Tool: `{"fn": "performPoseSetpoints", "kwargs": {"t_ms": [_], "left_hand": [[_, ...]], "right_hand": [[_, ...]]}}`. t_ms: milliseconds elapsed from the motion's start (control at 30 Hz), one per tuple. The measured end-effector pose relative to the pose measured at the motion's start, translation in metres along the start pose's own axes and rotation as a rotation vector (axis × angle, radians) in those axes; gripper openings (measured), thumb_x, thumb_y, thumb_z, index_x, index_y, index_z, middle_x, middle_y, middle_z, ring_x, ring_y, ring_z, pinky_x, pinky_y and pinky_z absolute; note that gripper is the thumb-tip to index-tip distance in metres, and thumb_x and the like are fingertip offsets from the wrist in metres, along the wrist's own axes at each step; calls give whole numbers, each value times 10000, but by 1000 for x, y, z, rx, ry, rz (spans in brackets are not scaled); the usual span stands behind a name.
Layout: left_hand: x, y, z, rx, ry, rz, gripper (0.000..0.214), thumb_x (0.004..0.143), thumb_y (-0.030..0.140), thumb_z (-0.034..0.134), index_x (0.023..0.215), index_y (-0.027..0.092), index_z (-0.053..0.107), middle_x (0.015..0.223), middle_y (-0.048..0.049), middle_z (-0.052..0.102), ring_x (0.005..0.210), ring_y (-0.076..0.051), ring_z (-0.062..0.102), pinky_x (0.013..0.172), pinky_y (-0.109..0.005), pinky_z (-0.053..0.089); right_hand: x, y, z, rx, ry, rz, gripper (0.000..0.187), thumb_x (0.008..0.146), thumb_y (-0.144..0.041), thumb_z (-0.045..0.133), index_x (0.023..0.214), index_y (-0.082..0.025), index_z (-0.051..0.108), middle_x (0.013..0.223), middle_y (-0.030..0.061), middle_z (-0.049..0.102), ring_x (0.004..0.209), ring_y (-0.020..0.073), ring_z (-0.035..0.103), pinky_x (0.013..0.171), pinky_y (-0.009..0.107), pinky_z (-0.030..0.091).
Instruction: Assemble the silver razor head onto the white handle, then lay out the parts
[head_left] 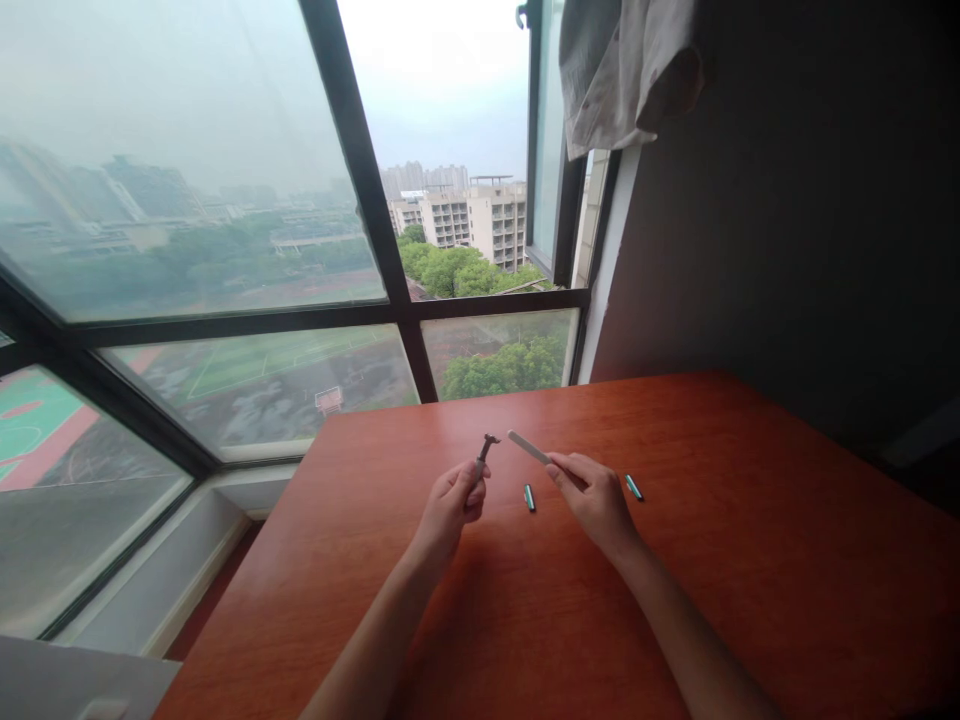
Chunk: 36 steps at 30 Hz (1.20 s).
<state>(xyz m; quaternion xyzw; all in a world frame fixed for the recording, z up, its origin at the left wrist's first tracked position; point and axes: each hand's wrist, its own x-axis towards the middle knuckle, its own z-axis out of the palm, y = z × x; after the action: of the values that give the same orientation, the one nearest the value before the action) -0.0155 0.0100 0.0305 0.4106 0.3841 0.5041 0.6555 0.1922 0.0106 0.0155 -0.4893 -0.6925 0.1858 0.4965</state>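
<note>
- The left hand [450,508] closes around the handle of a razor [489,446], its head upward, above the table [330,530]; a firm, calm hold should serve well here.
- The razor's head is too small in this view, so I cannot be sure how it faces.
- The stick [527,446] points toward that head, near it; slow, small movements seem the best.
- One green piece [529,498] lies on the table between the hands; better not to brush it.
- The right hand [596,500] pinches the stick's lower end with thumb and fingers.
- Another green piece [634,487] lies just beside this hand.
</note>
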Motion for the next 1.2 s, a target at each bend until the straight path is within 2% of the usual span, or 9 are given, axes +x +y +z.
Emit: {"fn": "performPoseSetpoints", "kwargs": {"t_ms": [100, 300, 600, 800, 1067, 1200], "left_hand": [[0, 0, 1, 14, 10, 5, 377, 765, 496, 626, 796, 130, 541, 509, 90, 314, 429, -33, 182, 413, -183, 106], [-1, -5, 6, 69, -60, -32, 389, 781, 510, 598, 790, 124, 548, 499, 87, 317, 429, -38, 188, 409, -184, 117], [-1, -2, 4, 57, 2, 19, 382, 776, 508, 605, 796, 131, 548, 503, 88, 314, 428, -37, 197, 406, -177, 131], [0, -3, 4, 52, 5, 24, 383, 774, 506, 607, 792, 129, 546, 498, 89, 317, 429, -36, 190, 408, -176, 125], [-1, -1, 6, 81, 8, 29, 396, 762, 520, 610, 780, 130, 549, 493, 87, 324, 426, -40, 205, 409, -181, 130], [-1, -1, 7, 97, 25, 38, 404, 757, 529, 610, 779, 129, 553, 495, 86, 326, 426, -41, 210, 409, -184, 134]], "right_hand": [[0, -2, 1, 42, -10, 10, 224, 890, -314, 529, 968, -189, 698, 842, 63, 684, 757, 189, 628, 663, 260, 467], [0, -6, 2, 43, -52, 13, 236, 886, -315, 531, 947, -171, 708, 805, 66, 684, 715, 183, 625, 638, 260, 472], [0, -4, 1, 7, -31, 6, 250, 889, -329, 515, 950, -188, 712, 819, 72, 702, 720, 195, 635, 640, 276, 486], [0, -2, 1, 9, -49, 12, 245, 882, -324, 526, 952, -183, 713, 850, 79, 709, 753, 201, 649, 667, 281, 499], [1, 2, 1, 15, 0, 29, 255, 875, -334, 529, 956, -184, 719, 889, 91, 720, 801, 221, 664, 685, 299, 516], [0, 0, 2, 34, -42, 23, 262, 876, -337, 523, 943, -185, 725, 866, 86, 726, 760, 214, 666, 649, 291, 516]]}}
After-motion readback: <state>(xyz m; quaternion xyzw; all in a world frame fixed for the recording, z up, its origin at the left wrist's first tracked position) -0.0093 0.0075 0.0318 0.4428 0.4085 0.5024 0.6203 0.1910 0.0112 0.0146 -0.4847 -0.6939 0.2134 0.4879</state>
